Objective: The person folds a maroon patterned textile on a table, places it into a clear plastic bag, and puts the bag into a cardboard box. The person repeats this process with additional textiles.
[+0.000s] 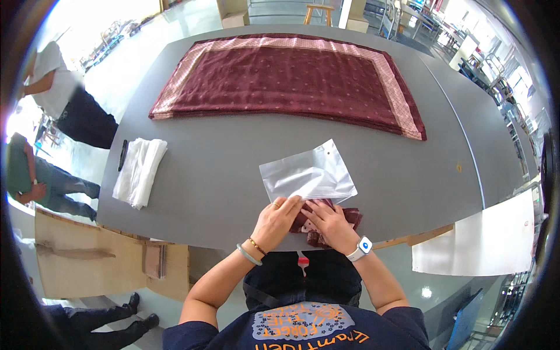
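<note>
A clear plastic bag lies on the grey table in front of me, its near edge at my fingertips. My left hand is closed on that near edge at its left, with the fingers together and the thumb hidden. Just right of it, my right hand grips a small folded maroon cloth with a pink pattern, fingers over its top. The cloth sits against the bag's near edge, close to the table's front. Whether part of it is inside the bag I cannot tell.
A wide stack of maroon cloths with pink borders covers the far part of the table. At the left lie a pile of clear bags and a black pen-like object. People stand beyond the left edge.
</note>
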A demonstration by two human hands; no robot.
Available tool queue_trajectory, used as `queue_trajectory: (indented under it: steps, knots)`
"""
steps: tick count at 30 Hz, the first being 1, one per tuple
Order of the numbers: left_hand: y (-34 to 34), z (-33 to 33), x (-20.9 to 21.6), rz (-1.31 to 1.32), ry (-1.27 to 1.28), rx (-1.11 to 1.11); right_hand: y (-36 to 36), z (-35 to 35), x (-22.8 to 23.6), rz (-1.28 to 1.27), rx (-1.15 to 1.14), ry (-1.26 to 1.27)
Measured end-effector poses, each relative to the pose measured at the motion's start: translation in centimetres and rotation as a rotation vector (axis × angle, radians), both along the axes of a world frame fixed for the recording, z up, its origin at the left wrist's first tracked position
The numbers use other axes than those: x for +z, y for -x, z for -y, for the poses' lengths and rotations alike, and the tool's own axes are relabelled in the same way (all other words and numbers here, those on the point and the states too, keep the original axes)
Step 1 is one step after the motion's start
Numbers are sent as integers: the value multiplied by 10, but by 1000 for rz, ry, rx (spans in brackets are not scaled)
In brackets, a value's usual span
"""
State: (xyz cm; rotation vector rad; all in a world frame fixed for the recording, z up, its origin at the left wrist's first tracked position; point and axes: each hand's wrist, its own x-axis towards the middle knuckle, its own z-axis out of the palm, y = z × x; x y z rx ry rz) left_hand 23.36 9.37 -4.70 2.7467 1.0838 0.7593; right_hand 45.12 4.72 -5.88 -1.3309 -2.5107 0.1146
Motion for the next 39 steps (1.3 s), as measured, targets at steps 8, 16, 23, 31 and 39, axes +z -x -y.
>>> queue_trajectory:
  steps: [8, 16, 23, 31, 39]
  knots:
    - [-6, 44, 11, -7, -96, -58, 0, -38, -22, -55, -406, -37]
    - [-6, 56, -47, -256, 223, 133, 42, -65, -22, -302, -85, -53]
    - [-12, 67, -22, -336, 136, 208, 29, -116, -37, 29, -10, -241]
    - [-19, 76, -16, -374, 179, 217, 24, -100, -42, 79, -424, -73]
    - [-21, 77, -12, -361, 165, 246, 29, -65, -25, -281, -121, 98]
